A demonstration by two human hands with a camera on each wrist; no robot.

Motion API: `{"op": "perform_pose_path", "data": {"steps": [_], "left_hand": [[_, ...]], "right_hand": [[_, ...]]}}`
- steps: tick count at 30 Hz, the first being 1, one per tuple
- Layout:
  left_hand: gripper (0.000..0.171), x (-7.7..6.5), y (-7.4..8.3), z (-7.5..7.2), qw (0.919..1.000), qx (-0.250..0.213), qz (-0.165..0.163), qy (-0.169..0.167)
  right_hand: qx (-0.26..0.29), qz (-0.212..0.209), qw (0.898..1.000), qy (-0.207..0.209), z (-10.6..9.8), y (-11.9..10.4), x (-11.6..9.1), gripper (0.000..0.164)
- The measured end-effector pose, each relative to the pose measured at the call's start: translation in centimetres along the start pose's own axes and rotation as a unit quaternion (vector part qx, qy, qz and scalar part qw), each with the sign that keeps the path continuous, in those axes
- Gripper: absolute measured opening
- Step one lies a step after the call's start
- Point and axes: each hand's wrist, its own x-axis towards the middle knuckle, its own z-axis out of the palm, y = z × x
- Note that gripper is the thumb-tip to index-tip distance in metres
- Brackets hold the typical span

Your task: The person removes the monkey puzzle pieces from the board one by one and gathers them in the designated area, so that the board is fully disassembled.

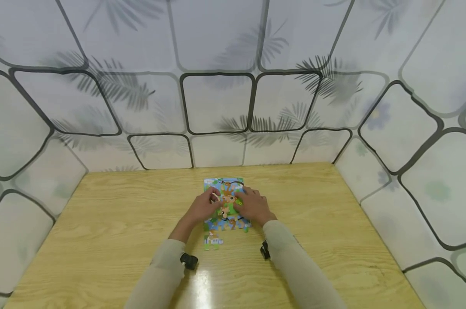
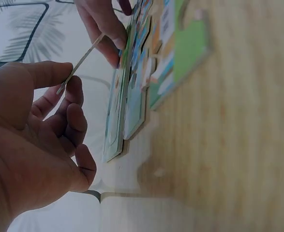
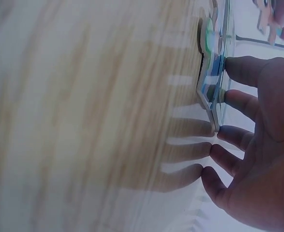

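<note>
A jigsaw puzzle (image 1: 233,180) with orange monkeys, green leaves and blue sky lies at the table's middle, both hands over it. My left hand (image 1: 202,209) pinches a puzzle piece (image 2: 82,62) between thumb and forefinger. Seen edge-on in the left wrist view, that piece is tilted and raised off the puzzle. At the puzzle's right side is my right hand (image 1: 255,207), its fingers spread and fingertips (image 3: 229,64) resting on the puzzle and around its edge. Below the left part, a small section of pieces (image 1: 212,240) sticks out toward me. The hands hide part of the picture.
The wooden table (image 1: 132,240) meets patterned walls (image 1: 217,103) at the back and the right side. A black device (image 1: 189,261) sits at the left sleeve and another black device (image 1: 264,249) at the right sleeve.
</note>
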Motion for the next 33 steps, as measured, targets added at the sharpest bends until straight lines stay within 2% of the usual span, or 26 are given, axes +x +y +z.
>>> {"op": "perform_pose_path", "data": {"steps": [5, 11, 16, 21, 29, 33], "left_hand": [[0.021, -1.4, 0.2, 0.4, 0.9989, 0.019, 0.014, -0.041], [0.023, -2.3, 0.3, 1.0, 0.9927, 0.037, 0.033, -0.11], [0.025, -2.8, 0.1, 1.8, 0.9865, 0.078, 0.052, -0.134], [0.023, -3.7, 0.3, 2.5, 0.983, 0.123, 0.058, -0.123], [0.023, -4.7, 1.3, 3.1, 0.9763, 0.196, 0.054, -0.075], [0.024, -4.7, 1.3, 3.1, 0.976, 0.203, 0.052, -0.061]], "right_hand": [[-0.007, 0.0, 1.0, 0.003, 0.2, 0.2, 0.1, 0.05], [-0.018, -0.006, 1.0, 0.01, 0.1, 0.3, 0.2, 0.05], [-0.015, -0.01, 1.0, 0.014, 0.1, 0.2, 0.1, 0.05], [-0.005, -0.011, 1.0, 0.018, 0.1, 0.2, 0.1, 0.049], [0.009, -0.011, 1.0, 0.019, 0.2, 0.2, 0.0, 0.049], [0.007, -0.011, 1.0, 0.022, 0.4, 0.1, 0.0, 0.049]]}}
